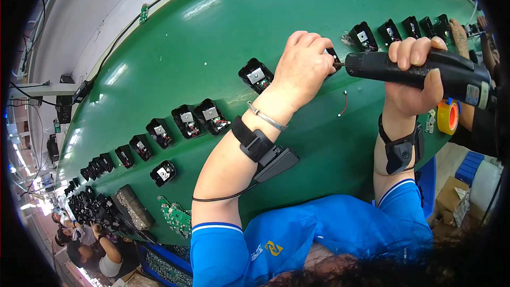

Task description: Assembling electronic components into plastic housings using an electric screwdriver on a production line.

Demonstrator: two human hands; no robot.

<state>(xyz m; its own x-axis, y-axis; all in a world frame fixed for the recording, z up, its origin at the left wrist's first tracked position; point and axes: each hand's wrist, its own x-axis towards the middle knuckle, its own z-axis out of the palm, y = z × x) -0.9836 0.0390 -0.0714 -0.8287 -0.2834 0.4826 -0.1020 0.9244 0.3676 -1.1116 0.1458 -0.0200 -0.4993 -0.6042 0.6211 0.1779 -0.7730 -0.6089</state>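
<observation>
My right hand (419,77) is wrapped round a black electric screwdriver (374,67), held nearly level with its bit pointing left. The bit reaches a black plastic housing (332,53), which my left hand (305,66) grips; most of that housing is hidden behind my fingers, and the screw point cannot be made out. Just left of my left wrist sits another black housing (255,74) with a silver metal plate and a small green board inside. A short red wire lead (346,103) lies on the green table below the screwdriver.
A row of similar housings (186,120) curves away to the left; more (363,37) stand at the far right. Green circuit boards (174,215) and a box of small parts (132,207) lie near left. Orange tape (448,117) is at right, beside a co-worker's arm (459,37).
</observation>
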